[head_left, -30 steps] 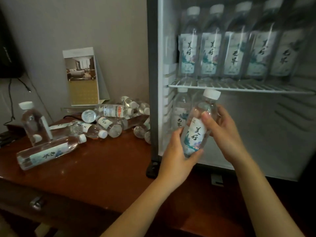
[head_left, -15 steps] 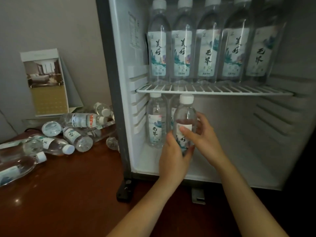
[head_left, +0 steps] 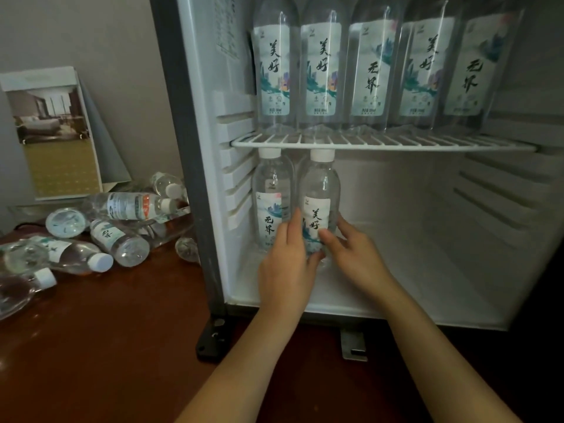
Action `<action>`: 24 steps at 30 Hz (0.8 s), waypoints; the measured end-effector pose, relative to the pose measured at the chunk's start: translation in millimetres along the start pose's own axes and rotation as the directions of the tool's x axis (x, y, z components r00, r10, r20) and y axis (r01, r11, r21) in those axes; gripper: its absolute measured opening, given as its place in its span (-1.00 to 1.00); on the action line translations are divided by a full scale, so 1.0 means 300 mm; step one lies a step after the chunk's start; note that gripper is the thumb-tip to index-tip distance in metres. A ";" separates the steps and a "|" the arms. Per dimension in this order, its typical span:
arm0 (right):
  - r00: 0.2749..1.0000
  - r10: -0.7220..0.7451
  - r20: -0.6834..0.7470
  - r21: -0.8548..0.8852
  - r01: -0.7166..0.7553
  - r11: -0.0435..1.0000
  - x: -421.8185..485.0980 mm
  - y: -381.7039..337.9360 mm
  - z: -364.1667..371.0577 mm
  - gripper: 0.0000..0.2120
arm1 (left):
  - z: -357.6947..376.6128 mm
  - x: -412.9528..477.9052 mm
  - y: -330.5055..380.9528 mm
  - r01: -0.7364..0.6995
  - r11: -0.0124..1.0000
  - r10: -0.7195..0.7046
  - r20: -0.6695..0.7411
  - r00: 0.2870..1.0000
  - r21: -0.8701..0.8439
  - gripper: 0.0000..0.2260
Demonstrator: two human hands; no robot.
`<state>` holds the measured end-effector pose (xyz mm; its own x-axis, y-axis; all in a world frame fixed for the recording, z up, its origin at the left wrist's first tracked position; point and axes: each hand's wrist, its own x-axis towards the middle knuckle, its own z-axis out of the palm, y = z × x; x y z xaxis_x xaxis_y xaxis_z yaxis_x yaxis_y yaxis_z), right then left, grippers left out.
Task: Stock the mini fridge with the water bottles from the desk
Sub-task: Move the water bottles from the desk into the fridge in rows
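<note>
Mini fridge (head_left: pixel 195 148) stands open on the tabletop (head_left: pixel 106 346). Five labelled bottles (head_left: pixel 366 71) are lined up upright on the wire shelf (head_left: pixel 381 143), caps cut off by the frame top. Under the shelf, at the fridge's left wall, one bottle (head_left: pixel 270 203) stands upright; just right of it the held bottle (head_left: pixel 319 206) is kept upright, base hidden behind the hands. Left hand (head_left: pixel 287 276) fingers are wrapped on its lower left side, right hand (head_left: pixel 357 257) fingers pressed on its right, so it's clamped btwn both. Vs half a sec ago, the bottle has been pushed deeper, cap now just under the shelf. Left of the fridge, loose bottles (head_left: pixel 122 233) lie heaped on the tabletop, below a card stand (head_left: pixel 52 132).
</note>
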<state>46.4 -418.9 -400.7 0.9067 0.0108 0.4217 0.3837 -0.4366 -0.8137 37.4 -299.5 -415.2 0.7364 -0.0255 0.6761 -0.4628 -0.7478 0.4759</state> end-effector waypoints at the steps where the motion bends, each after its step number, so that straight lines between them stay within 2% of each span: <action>1: 1.000 0.014 0.012 0.010 -0.014 1.000 0.009 0.003 0.009 -0.57 | -0.002 0.002 -0.003 -0.013 1.000 0.013 -0.008 1.000 0.009 -0.33; 6: 0.990 0.090 0.107 0.104 -0.101 0.989 0.055 0.000 0.034 -0.51 | 0.007 0.018 -0.035 -0.076 0.995 0.078 -0.028 0.997 0.064 -0.37; 11: 0.980 0.148 0.137 0.105 -0.162 0.981 0.080 -0.017 0.044 -0.29 | 0.019 0.029 -0.054 -0.097 0.992 0.099 -0.025 0.995 0.080 -0.42; 16: 0.982 0.123 0.143 0.128 -0.142 0.982 0.100 0.004 0.053 -0.45 | 0.008 0.036 -0.048 -0.059 0.996 0.060 -0.004 0.998 0.073 -0.43; 21: 0.976 0.105 0.192 0.173 -0.139 0.975 0.099 0.005 0.048 -0.27 | -0.001 0.037 -0.048 -0.055 0.998 0.056 -0.019 0.998 0.031 -0.43; 24: 0.973 0.141 0.180 0.139 -0.167 0.976 0.077 -0.024 0.047 -0.38 | -0.006 0.033 -0.050 -0.074 0.997 0.076 -0.035 0.997 0.036 -0.45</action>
<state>67.0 -402.8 -390.7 0.9683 0.1110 0.2237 0.2474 -0.3026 -0.9205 50.8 -287.2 -414.6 0.6818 -0.0590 0.7292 -0.4985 -0.7670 0.4040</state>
